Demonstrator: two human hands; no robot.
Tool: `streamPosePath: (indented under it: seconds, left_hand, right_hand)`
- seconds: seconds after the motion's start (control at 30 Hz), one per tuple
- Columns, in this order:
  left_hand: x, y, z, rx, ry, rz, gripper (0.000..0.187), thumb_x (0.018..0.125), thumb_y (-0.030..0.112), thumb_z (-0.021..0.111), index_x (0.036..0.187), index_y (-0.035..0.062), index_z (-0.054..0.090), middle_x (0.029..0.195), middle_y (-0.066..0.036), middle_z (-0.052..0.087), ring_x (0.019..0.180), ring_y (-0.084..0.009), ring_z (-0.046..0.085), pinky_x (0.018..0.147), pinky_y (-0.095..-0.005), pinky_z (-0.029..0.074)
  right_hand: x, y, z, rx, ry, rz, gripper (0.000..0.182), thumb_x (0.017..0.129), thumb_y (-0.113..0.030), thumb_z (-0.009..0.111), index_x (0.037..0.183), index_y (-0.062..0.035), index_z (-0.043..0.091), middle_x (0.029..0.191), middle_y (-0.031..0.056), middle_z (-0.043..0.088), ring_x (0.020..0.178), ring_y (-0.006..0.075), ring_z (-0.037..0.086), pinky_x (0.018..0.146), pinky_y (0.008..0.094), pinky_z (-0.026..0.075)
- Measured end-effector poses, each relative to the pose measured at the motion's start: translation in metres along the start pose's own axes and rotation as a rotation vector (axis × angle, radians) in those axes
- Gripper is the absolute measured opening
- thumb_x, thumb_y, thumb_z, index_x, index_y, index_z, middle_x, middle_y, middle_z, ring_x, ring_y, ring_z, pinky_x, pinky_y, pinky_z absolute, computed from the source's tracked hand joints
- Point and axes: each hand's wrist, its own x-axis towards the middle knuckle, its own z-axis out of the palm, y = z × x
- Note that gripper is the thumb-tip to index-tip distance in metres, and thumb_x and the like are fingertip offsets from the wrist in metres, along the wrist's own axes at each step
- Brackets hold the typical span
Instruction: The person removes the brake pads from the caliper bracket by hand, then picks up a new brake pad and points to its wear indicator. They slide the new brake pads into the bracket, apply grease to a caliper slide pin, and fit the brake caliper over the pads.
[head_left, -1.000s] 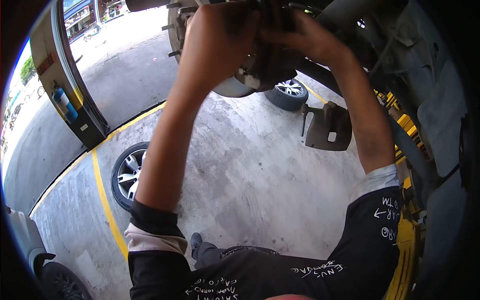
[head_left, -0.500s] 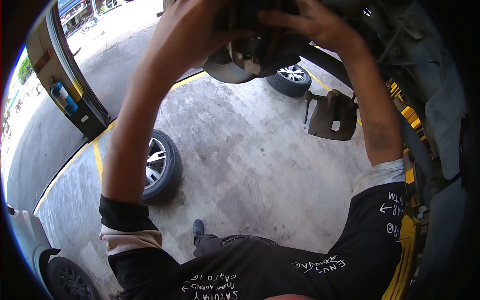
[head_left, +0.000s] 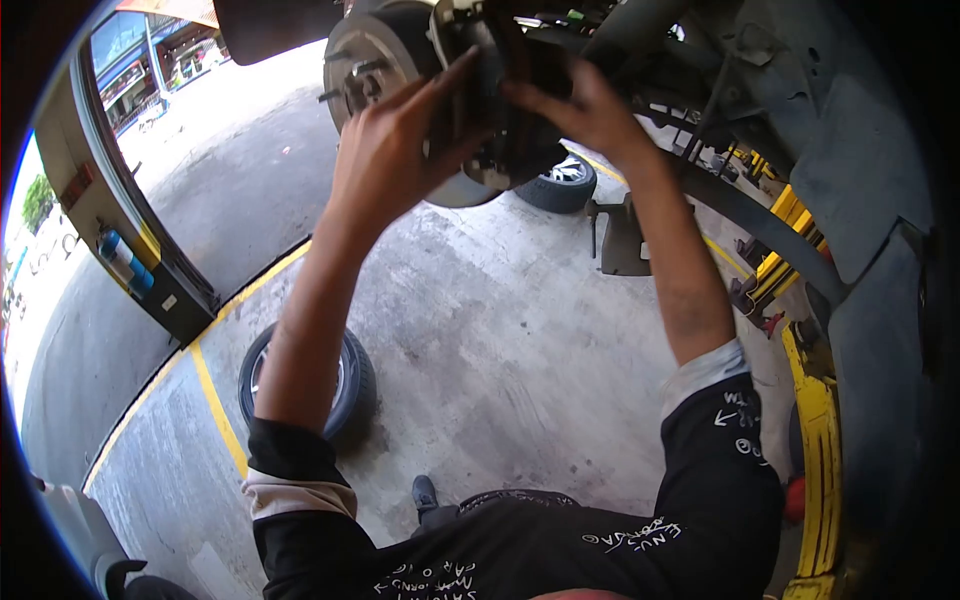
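Note:
A wheel hub with a brake disc (head_left: 375, 65) and protruding studs hangs at the top of the view. Against the dark brake assembly (head_left: 500, 85) beside the disc, my left hand (head_left: 400, 145) reaches up from the left, its fingers bent round the near edge. From the other side my right hand (head_left: 590, 105) presses on the same dark part, thumb pointing left. What lies between the hands is dark and partly hidden. A metal caliper part (head_left: 622, 240) hangs lower right, behind my right forearm.
One wheel (head_left: 358, 385) lies on the floor behind my left forearm, another (head_left: 560, 188) beyond the disc. Dark vehicle underbody fills the right side, with a yellow lift arm (head_left: 815, 450) below. A pillar (head_left: 110, 210) with a blue bottle stands left; a vehicle corner shows lower left.
The view has shifted, so the disc and its studs now show more fully. Both hands remain at the brake assembly, and my left fingers have moved to its near edge.

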Motion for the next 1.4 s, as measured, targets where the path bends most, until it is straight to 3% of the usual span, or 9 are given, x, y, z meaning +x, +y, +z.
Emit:
streamPosePath:
  seconds: [0.17,0.6,0.7,0.8,0.93,1.13,1.2,1.27,1.4]
  left_hand:
    - [-0.047,0.023,-0.016,-0.226,0.031,-0.126,0.065,0.077,0.011,0.081,0.139,0.0132,0.061,0.07,-0.002,0.06,0.055,-0.0123,0.058,0.053,-0.0297,0.05]
    - [-0.121,-0.001,-0.015,-0.719,-0.088,-0.297,0.06,0.077,0.005,0.08,0.135,0.0071,0.063,0.068,-0.001,0.053,0.057,-0.0106,0.049,0.054,-0.0278,0.043]
    - [-0.151,0.017,-0.004,-0.795,-0.136,-0.379,0.053,0.081,0.004,0.075,0.132,0.0026,0.063,0.091,-0.009,0.066,0.081,-0.0189,0.064,0.073,-0.0309,0.052]
    - [-0.186,0.055,0.006,-0.867,-0.097,-0.37,0.05,0.086,0.005,0.068,0.135,-0.0019,0.058,0.133,-0.023,0.057,0.122,-0.0373,0.056,0.104,-0.0434,0.044]
    - [-0.232,0.125,0.024,-1.026,-0.117,-0.144,0.058,0.098,0.037,0.048,0.141,-0.0018,0.052,0.144,-0.026,0.049,0.131,-0.0388,0.05,0.107,-0.0509,0.038]
    - [-0.37,0.152,0.09,-1.221,-0.55,-0.125,0.071,0.096,0.058,0.043,0.134,-0.0006,0.057,0.123,-0.019,0.067,0.109,-0.0405,0.064,0.097,-0.0453,0.048]
    - [-0.417,0.142,0.093,-1.08,-1.248,-0.549,0.066,0.096,0.055,0.049,0.134,0.0016,0.058,0.124,-0.024,0.066,0.118,-0.0446,0.059,0.098,-0.048,0.047]
    - [-0.539,0.11,0.115,-0.67,-1.664,-0.337,0.06,0.099,0.054,0.048,0.131,0.0043,0.061,0.119,-0.025,0.067,0.115,-0.0444,0.061,0.097,-0.0487,0.048]
    - [-0.698,0.017,0.019,-0.262,-2.219,0.154,0.061,0.096,0.059,0.051,0.102,0.0033,0.075,0.103,-0.018,0.074,0.099,-0.0352,0.069,0.083,-0.0477,0.054]
  right_hand:
    - [-0.029,-0.028,0.051,-0.085,0.494,0.045,0.056,0.078,-0.032,0.085,0.117,0.0021,0.062,0.103,0.0129,0.072,0.096,0.0191,0.07,0.089,0.0334,0.053]
    - [-0.037,-0.048,0.055,-0.623,0.475,0.193,0.055,0.086,-0.024,0.081,0.124,0.0062,0.057,0.113,0.013,0.068,0.102,0.0174,0.064,0.093,0.0318,0.05]
    - [-0.088,-0.074,0.064,-0.716,0.596,0.152,0.039,0.092,-0.021,0.076,0.116,0.0046,0.059,0.099,0.0096,0.067,0.09,0.015,0.063,0.084,0.0291,0.051]
    - [-0.184,-0.092,0.124,-0.151,0.743,0.725,0.04,0.107,-0.033,0.05,0.08,-0.0046,0.056,0.071,0.0024,0.058,0.051,0.0088,0.048,0.054,0.0257,0.04]
    - [-0.287,-0.087,0.225,0.672,1.031,1.011,0.049,0.108,-0.042,0.041,0.146,-0.011,0.044,0.121,0.0069,0.059,0.112,0.0199,0.06,0.097,0.0387,0.05]
    - [-0.361,-0.155,0.315,0.821,1.163,1.106,0.077,0.103,-0.064,0.029,0.141,-0.001,0.049,0.149,0.0151,0.048,0.132,0.0277,0.049,0.107,0.0451,0.042]
    - [-0.384,-0.195,0.307,0.814,1.146,1.111,0.078,0.104,-0.062,0.027,0.135,0.0034,0.055,0.144,0.0189,0.053,0.125,0.0296,0.057,0.102,0.045,0.047]
    - [-0.413,-0.24,0.309,1.018,0.851,0.83,0.071,0.106,-0.054,0.03,0.121,0.0069,0.064,0.121,0.0221,0.067,0.105,0.033,0.068,0.092,0.0475,0.055]
    - [-0.502,-0.293,0.356,0.464,1.005,1.238,0.05,0.106,-0.038,0.047,0.116,0.0077,0.065,0.1,0.0177,0.071,0.084,0.0248,0.07,0.078,0.0382,0.058]
